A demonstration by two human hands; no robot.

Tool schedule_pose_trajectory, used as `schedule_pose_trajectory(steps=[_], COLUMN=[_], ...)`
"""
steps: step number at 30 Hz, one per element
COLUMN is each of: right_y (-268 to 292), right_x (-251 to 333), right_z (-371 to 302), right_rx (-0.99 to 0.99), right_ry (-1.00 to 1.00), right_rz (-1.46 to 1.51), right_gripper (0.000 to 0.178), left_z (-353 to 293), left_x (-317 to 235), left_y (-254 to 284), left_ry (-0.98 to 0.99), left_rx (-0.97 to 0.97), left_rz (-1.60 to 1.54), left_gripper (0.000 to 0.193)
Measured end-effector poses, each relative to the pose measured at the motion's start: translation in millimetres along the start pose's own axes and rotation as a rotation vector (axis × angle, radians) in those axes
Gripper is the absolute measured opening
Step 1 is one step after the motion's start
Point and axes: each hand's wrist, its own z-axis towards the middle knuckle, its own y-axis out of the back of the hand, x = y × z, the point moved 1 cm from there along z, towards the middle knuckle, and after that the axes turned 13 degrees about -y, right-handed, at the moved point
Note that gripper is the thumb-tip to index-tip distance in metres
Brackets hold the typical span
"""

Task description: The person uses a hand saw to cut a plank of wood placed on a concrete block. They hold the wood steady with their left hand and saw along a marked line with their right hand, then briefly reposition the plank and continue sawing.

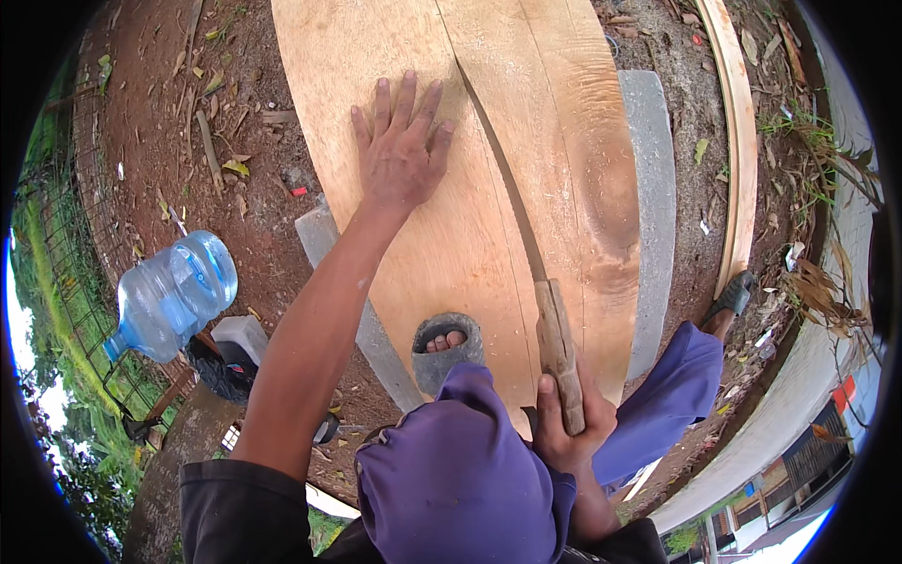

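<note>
My right hand (575,428) is wrapped round the wooden handle (555,324) of a handsaw. Its long dark blade (507,183) runs away from me along a cut in a pale wooden board (427,235), seen nearly edge-on. Flat on the board, left of the blade, lies my left hand (402,160) with the fingers spread and nothing in it. Thin lines are marked along the wood, and sawdust is scattered near the cut. My sandalled foot (445,346) presses on the board's near part, left of the handle.
Grey concrete blocks (648,188) show under the board on both sides. A large clear blue water bottle (178,293) lies on the dirt at left, near a wire fence. Long timber (738,169) lies at right, beside my other foot (733,296) and a pale wall.
</note>
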Motion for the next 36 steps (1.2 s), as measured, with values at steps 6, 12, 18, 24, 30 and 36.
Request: schedule_pose_trajectory(steps=[6,12,18,24,30,36], right_y=[-87.6,-66.5,-29.1,-94.6,-28.5,-63.8], right_x=[41.1,32.7,-8.4,48.1,6.4,24.1], right_z=[138.2,91.8,28.8,169.6,20.4,78.8], right_rx=[0.027,0.002,-0.035,0.03,-0.022,-0.027], right_ry=[-0.008,-0.032,0.02,-0.01,-0.029,-0.052], right_rz=[0.049,0.059,0.093,0.101,0.047,0.015], right_gripper=[0.03,0.035,0.041,0.022,0.038,0.033], left_z=[6.1,6.0,-2.9,10.8,-10.5,-5.2], left_x=[-7.0,0.9,1.5,-3.9,2.3,4.3], left_y=[-4.9,-12.6,-4.7,-5.5,-6.2,-2.8], left_ry=[-0.009,-0.026,-0.008,-0.044,-0.007,0.0], left_rx=[0.012,-0.033,-0.001,-0.044,-0.046,-0.048], left_rz=[-0.013,-0.029,-0.001,-0.005,0.006,-0.004], left_gripper=[0.056,0.056,0.056,0.056,0.056,0.056])
